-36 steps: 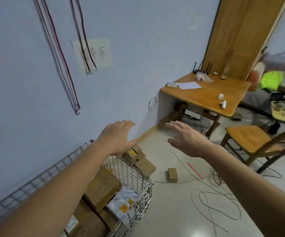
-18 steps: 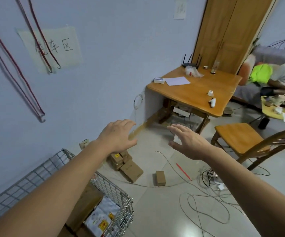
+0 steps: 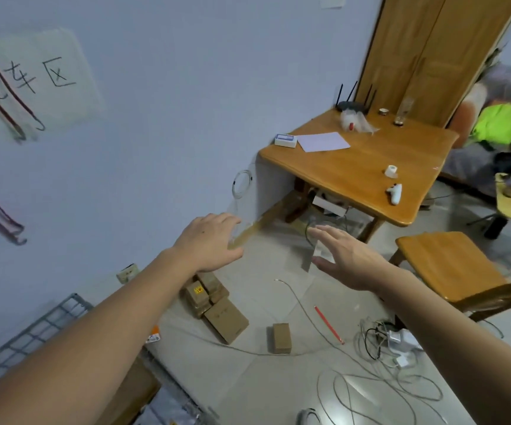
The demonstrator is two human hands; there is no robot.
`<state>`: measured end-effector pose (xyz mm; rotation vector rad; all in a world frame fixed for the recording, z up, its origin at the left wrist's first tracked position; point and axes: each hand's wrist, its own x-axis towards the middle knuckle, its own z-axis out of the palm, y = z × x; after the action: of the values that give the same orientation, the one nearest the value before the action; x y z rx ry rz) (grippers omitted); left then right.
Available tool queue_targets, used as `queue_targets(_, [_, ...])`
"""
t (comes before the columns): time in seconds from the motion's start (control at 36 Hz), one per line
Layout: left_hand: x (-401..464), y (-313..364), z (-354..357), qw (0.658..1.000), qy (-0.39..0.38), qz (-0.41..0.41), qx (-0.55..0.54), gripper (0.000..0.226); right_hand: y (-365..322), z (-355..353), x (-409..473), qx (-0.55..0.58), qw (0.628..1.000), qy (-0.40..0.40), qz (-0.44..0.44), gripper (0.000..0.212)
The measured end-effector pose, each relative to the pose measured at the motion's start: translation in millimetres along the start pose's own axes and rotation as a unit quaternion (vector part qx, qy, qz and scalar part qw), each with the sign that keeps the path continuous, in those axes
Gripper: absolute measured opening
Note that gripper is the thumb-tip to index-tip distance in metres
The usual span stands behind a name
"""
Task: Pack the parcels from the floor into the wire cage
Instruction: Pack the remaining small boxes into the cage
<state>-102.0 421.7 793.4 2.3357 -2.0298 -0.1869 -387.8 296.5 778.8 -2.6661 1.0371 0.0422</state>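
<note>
Both hands empty, fingers spread: left hand (image 3: 209, 240), right hand (image 3: 344, 256); cardboard parcels (image 3: 214, 305) stacked on floor beyond, single small box (image 3: 281, 338) right of them; wire cage (image 3: 30, 338) near left. Lower onto stack; grip opposite sides; avoid cables (image 3: 370, 391).

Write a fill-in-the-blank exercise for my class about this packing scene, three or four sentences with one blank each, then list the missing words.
1. Both the left hand and the right hand are stretched forward and hold ____.
2. The small parcel standing alone lies on the ____.
3. The red pencil lies between that small parcel and the tangle of ____.
4. The wire cage is at the lower ____ of the view.

Missing words: nothing; floor; cables; left
</note>
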Motion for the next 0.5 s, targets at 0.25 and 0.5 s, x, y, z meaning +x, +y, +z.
queue_targets(0.25, [62, -9, 12, 0.994, 0.009, -0.103, -0.030, 0.070, 53, -16, 125, -0.006, 0.995, -0.028, -0.098, 0.068])
queue_targets(0.5, [83, -61, 27, 0.974, -0.013, -0.222, -0.046, 0.069, 42, -3, 249, -0.008, 0.976, -0.078, -0.204, 0.069])
